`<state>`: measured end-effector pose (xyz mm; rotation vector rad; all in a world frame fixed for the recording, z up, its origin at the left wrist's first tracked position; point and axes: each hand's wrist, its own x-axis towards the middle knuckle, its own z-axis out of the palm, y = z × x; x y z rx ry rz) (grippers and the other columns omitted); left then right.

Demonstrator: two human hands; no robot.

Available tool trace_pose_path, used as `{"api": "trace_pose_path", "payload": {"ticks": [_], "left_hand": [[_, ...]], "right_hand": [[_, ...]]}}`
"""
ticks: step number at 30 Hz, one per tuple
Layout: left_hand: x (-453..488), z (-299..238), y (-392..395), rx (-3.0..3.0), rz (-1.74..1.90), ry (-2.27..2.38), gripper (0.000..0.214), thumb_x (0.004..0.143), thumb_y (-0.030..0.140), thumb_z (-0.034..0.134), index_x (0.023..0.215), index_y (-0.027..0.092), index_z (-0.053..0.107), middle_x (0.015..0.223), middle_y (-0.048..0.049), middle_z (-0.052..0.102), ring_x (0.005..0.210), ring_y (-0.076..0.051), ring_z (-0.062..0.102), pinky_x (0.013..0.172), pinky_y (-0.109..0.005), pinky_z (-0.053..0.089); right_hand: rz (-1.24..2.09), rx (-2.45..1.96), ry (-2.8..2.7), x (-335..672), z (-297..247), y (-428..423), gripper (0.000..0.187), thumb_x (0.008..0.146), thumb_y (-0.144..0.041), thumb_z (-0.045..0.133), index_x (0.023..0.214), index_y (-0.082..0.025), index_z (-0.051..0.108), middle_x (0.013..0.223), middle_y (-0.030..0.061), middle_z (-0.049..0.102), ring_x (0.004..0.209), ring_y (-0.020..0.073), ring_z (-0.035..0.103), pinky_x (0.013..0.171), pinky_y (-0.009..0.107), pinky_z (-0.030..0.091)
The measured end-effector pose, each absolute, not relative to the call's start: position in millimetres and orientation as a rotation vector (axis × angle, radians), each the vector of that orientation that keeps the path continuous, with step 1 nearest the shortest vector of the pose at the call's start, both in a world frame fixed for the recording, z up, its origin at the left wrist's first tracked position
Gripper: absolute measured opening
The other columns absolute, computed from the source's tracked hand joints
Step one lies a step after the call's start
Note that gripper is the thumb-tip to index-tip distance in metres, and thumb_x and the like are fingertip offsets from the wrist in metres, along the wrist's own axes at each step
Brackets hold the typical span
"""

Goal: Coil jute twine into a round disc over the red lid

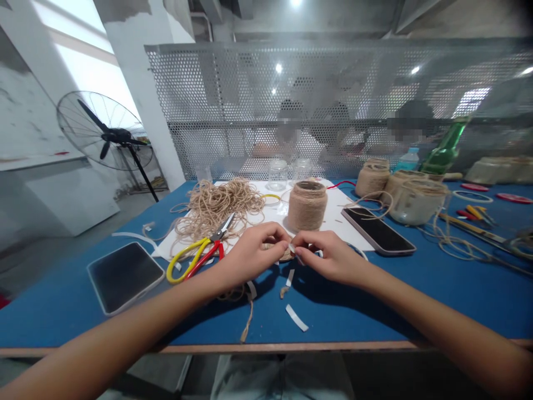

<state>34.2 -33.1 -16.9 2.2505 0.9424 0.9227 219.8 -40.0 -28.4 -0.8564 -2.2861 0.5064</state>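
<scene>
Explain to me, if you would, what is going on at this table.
A person's left hand and right hand are close together, fingertips at a small white piece. A twine-wrapped jar stands just beyond them. To the left, scissors with yellow and red handles lie by a heap of loose twine.

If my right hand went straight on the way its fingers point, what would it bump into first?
Probably your left hand: its fingertips lie just ahead of your right hand, with a small white scrap by them. Depth there is hard to judge.
</scene>
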Motion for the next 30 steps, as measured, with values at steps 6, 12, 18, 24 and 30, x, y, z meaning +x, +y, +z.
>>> {"api": "trace_pose_path", "payload": {"ticks": [6,12,18,24,30], "left_hand": [[33,-15,-32,2.312,0.873,1.086,0.02,0.083,0.022,0.039,0.074,0.015,0.056,0.071,0.0008,0.058,0.069,-0.012,0.052,0.065,-0.023,0.038],[35,-21,-32,2.414,0.828,1.102,0.015,0.079,0.028,0.047,0.075,0.016,0.055,0.075,-0.0004,0.059,0.072,-0.014,0.053,0.067,-0.024,0.039],[36,-24,-32,2.364,0.84,1.089,0.01,0.077,0.025,0.048,0.077,0.016,0.054,0.075,-0.0005,0.06,0.071,-0.013,0.054,0.068,-0.024,0.041],[36,-26,-31,2.351,0.833,1.115,0.013,0.079,0.026,0.045,0.076,0.017,0.053,0.074,-0.0008,0.059,0.069,-0.014,0.053,0.066,-0.025,0.041],[36,-25,-29,2.447,0.784,1.115,0.015,0.08,0.028,0.045,0.077,0.017,0.054,0.076,-0.0018,0.058,0.073,-0.015,0.052,0.068,-0.026,0.04]], "right_hand": [[0.315,-0.907,-2.324,218,-33,-39,0.01,0.081,-0.017,0.044,0.075,-0.015,0.051,0.065,-0.0015,0.053,0.058,0.0082,0.045,0.056,0.019,0.032],[0.168,-0.951,-2.32,213,-37,-38,0.009,0.081,-0.018,0.045,0.076,-0.015,0.051,0.066,0.0003,0.053,0.06,0.0092,0.046,0.057,0.02,0.032],[0.09,-1.019,-2.327,210,-37,-41,0.01,0.082,-0.02,0.043,0.076,-0.016,0.05,0.069,0.0019,0.054,0.064,0.0113,0.047,0.059,0.022,0.033],[0.051,-0.971,-2.332,210,-36,-41,0.009,0.083,-0.019,0.042,0.079,-0.016,0.05,0.071,0.0018,0.055,0.066,0.0114,0.048,0.061,0.022,0.034],[0.015,-0.958,-2.325,211,-39,-38,0.005,0.08,-0.018,0.045,0.079,-0.016,0.049,0.072,0.0016,0.055,0.066,0.0113,0.047,0.061,0.022,0.033]]}}
